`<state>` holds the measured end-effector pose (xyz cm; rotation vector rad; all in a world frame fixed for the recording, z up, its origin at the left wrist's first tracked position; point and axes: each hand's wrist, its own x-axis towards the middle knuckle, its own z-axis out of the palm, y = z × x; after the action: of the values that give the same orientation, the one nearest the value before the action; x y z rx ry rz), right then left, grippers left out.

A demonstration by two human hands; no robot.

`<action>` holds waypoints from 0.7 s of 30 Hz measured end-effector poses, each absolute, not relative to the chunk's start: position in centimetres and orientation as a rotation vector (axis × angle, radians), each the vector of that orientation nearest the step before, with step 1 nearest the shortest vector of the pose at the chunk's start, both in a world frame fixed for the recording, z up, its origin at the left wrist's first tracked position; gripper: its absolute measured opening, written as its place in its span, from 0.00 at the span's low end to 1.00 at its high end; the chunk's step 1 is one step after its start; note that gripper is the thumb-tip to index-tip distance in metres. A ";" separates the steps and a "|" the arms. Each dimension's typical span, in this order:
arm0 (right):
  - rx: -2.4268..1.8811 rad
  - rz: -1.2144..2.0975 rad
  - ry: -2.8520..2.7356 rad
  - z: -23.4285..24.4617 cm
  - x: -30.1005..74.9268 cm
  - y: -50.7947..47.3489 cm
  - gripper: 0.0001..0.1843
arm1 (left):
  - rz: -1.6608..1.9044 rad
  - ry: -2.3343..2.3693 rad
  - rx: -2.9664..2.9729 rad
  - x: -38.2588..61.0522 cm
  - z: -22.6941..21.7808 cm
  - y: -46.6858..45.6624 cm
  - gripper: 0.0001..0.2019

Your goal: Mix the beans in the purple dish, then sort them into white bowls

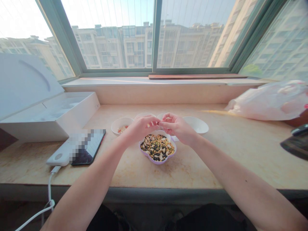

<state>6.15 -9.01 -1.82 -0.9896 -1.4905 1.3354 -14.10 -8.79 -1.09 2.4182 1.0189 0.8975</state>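
A lilac flower-shaped bowl (144, 152) full of mixed beans, yellow, black and pale, stands on the stone sill in front of me. Just above its far rim my left hand (141, 127) and my right hand (176, 127) meet fingertip to fingertip. Both are curled in a pinch; something small and reddish shows between the left fingers, too small to name. Behind the hands stand small white bowls: one at the left (120, 123) holds a few reddish beans, one at the right (197, 124) looks empty, and two more are mostly hidden by my hands.
A dark phone (90, 150) lies on a white power bank (59, 157) with a white cable at the left. An open white box (48, 118) sits behind them. A pink-white plastic bag (269, 101) lies at the right, a dark object (295, 142) at the right edge. Windows stand behind.
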 end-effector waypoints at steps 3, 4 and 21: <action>-0.961 1.346 -1.530 -2.0 5.9 -9.0 0.28 | 0.860 1.065 2.469 -13.9 -0.8 -9.1 0.08; -0.959 1.347 -1.546 -2.1 5.9 -9.0 0.27 | 0.842 1.091 2.480 -14.0 -0.6 -9.2 0.08; -0.837 0.746 -2.676 -2.6 6.2 -10.2 0.13 | -0.079 2.090 2.266 -18.9 0.0 -7.3 0.16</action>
<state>6.19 -10.22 -2.56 -0.8371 -2.6762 0.7455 -18.93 -7.30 -0.04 2.2660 2.0905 -0.0792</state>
